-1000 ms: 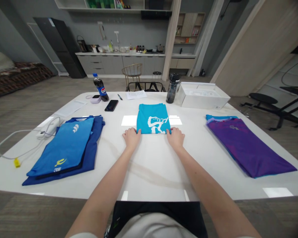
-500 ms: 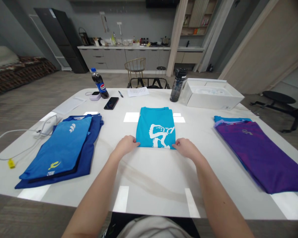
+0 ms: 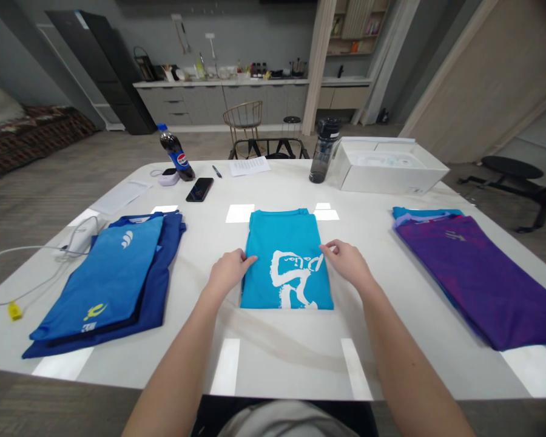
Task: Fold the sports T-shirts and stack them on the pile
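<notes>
Pointing away lengthwise, turquoise shirt (image 3: 273,233), collar (image 3: 297,212) farthest

You wear a pale grey top (image 3: 291,422), its soft cloth gathered in curved folds, below the near edge of the table (image 3: 282,358). A dark lower garment (image 3: 218,408) shows on both sides of it (trousers or shorts, you can't tell which). Your left hand (image 3: 227,271) and right hand (image 3: 346,262) are bare, and a small spot marks your uncovered right forearm (image 3: 400,343).
</notes>
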A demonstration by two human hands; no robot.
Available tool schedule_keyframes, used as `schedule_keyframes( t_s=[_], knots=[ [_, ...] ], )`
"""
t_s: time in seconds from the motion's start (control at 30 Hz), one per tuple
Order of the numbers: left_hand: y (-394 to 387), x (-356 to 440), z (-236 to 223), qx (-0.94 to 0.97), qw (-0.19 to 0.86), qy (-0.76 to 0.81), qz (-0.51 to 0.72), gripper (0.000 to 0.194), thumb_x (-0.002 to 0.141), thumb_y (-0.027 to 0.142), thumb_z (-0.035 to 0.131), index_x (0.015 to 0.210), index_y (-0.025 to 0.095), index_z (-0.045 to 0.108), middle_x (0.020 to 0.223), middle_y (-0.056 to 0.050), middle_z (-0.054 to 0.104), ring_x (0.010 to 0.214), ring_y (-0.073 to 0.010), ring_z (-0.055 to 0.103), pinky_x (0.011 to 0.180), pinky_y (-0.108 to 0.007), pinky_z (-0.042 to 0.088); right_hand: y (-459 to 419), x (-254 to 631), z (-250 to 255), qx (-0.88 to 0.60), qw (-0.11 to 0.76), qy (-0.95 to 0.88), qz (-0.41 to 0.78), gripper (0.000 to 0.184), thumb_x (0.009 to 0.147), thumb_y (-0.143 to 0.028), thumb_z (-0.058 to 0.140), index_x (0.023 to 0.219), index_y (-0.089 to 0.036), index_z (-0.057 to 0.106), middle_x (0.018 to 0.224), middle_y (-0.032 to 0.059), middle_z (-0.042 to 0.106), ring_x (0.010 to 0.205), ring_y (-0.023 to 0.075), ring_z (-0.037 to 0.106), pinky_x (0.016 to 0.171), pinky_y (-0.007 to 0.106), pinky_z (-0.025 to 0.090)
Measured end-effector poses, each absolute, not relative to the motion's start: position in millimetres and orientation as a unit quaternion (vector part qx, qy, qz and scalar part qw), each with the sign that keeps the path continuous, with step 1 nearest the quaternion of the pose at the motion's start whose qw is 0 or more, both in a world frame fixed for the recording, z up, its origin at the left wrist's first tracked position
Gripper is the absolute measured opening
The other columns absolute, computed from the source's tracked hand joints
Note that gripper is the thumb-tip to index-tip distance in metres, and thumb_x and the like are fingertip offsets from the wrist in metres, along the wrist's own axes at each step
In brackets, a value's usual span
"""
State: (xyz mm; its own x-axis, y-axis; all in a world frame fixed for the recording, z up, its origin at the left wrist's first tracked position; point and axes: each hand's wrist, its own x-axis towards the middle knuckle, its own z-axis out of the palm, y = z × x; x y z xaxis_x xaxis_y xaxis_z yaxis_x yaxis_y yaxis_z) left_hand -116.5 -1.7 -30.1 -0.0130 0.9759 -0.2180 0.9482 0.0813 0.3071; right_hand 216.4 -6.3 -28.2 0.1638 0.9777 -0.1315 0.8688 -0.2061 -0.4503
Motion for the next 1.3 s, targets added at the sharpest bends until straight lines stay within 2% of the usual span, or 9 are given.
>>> schedule_keyframes(
  t_s=[0.17, 0.4, 0.5, 0.6, 0.67, 0.83, 1.03, 1.17, 1.3],
  knots=[
    [4, -115, -40, 0.688, 0.203, 0.696, 0.033, 0.038, 0.093, 0.054, 0.051, 0.085, 0.021, 0.068, 0.09, -0.013, 0.073, 0.084, -0.0303, 0.069, 0.066, -0.033, 0.04, 1, 201, -46, -0.746, 0.117, -0.628, 0.186, 0.029, 0.096, -0.044, 0.056, 0.108, -0.022, 0.072, 0.095, 0.0066, 0.076, 0.091, 0.0236, 0.068, 0.068, 0.028, 0.04],
    [-9, -134, -19, 0.731, 0.371, 0.57, -0.049, 0.039, 0.077, 0.053, 0.068, 0.057, 0.022, 0.057, 0.062, -0.002, 0.064, 0.063, -0.021, 0.06, 0.058, -0.03, 0.035, -15, 224, -25, -0.654, -0.015, -0.683, 0.325, 0.024, 0.085, -0.039, 0.071, 0.07, -0.02, 0.068, 0.073, 0.0041, 0.071, 0.072, 0.0198, 0.066, 0.061, 0.027, 0.039],
    [-6, -133, -21, 0.721, 0.333, 0.607, -0.012, 0.046, 0.083, 0.066, 0.06, 0.07, 0.022, 0.066, 0.071, -0.004, 0.069, 0.068, -0.0229, 0.063, 0.061, -0.031, 0.038, -15, 232, -23, -0.659, 0.012, -0.673, 0.336, 0.034, 0.087, -0.051, 0.068, 0.072, -0.02, 0.07, 0.076, 0.0054, 0.073, 0.073, 0.0209, 0.067, 0.063, 0.028, 0.04],
    [8, -123, -35, 0.675, 0.223, 0.696, 0.098, 0.054, 0.088, 0.069, 0.053, 0.109, 0.022, 0.07, 0.095, -0.008, 0.074, 0.087, -0.0267, 0.068, 0.068, -0.031, 0.043, -10, 231, -31, -0.696, 0.09, -0.649, 0.292, 0.044, 0.092, -0.061, 0.059, 0.085, -0.021, 0.074, 0.087, 0.008, 0.076, 0.082, 0.0235, 0.069, 0.068, 0.029, 0.043],
    [19, -114, -46, 0.661, 0.191, 0.712, 0.14, 0.058, 0.09, 0.067, 0.052, 0.123, 0.021, 0.065, 0.105, -0.01, 0.074, 0.097, -0.0279, 0.068, 0.073, -0.032, 0.045, -5, 225, -38, -0.72, 0.122, -0.632, 0.258, 0.047, 0.092, -0.064, 0.057, 0.098, -0.022, 0.075, 0.094, 0.0089, 0.077, 0.089, 0.0254, 0.07, 0.071, 0.03, 0.045],
    [48, -95, -62, 0.663, 0.174, 0.712, 0.152, 0.053, 0.092, 0.064, 0.049, 0.113, 0.02, 0.07, 0.109, -0.014, 0.073, 0.101, -0.0317, 0.068, 0.079, -0.035, 0.047, 12, 206, -52, -0.76, 0.156, -0.605, 0.178, 0.05, 0.098, -0.06, 0.049, 0.122, -0.021, 0.07, 0.111, 0.0121, 0.074, 0.102, 0.0268, 0.069, 0.077, 0.031, 0.047],
    [90, -87, -62, 0.667, 0.266, 0.675, 0.168, 0.028, 0.082, 0.04, 0.068, 0.098, 0.017, 0.069, 0.103, -0.011, 0.075, 0.096, -0.0267, 0.069, 0.079, -0.032, 0.049, 44, 196, -49, -0.762, 0.127, -0.613, 0.169, 0.041, 0.093, -0.053, 0.061, 0.121, -0.024, 0.07, 0.124, 0.011, 0.07, 0.114, 0.0293, 0.064, 0.086, 0.035, 0.048],
    [96, -82, -50, 0.695, 0.286, 0.627, 0.205, 0.018, 0.082, 0.033, 0.066, 0.094, 0.019, 0.066, 0.101, -0.006, 0.073, 0.095, -0.0227, 0.067, 0.084, -0.031, 0.05, 51, 206, -38, -0.738, 0.127, -0.632, 0.2, 0.03, 0.095, -0.045, 0.062, 0.105, -0.019, 0.074, 0.112, 0.0107, 0.073, 0.102, 0.0247, 0.066, 0.078, 0.03, 0.046],
    [79, -65, -28, 0.729, 0.252, 0.574, 0.274, 0.018, 0.09, 0.032, 0.056, 0.105, 0.024, 0.062, 0.1, -0.002, 0.071, 0.095, -0.0198, 0.064, 0.088, -0.031, 0.049, 27, 225, -26, -0.723, 0.196, -0.654, 0.103, 0.03, 0.101, -0.042, 0.054, 0.112, -0.019, 0.07, 0.115, 0.0125, 0.068, 0.104, 0.0245, 0.062, 0.081, 0.03, 0.045]
  ],
)
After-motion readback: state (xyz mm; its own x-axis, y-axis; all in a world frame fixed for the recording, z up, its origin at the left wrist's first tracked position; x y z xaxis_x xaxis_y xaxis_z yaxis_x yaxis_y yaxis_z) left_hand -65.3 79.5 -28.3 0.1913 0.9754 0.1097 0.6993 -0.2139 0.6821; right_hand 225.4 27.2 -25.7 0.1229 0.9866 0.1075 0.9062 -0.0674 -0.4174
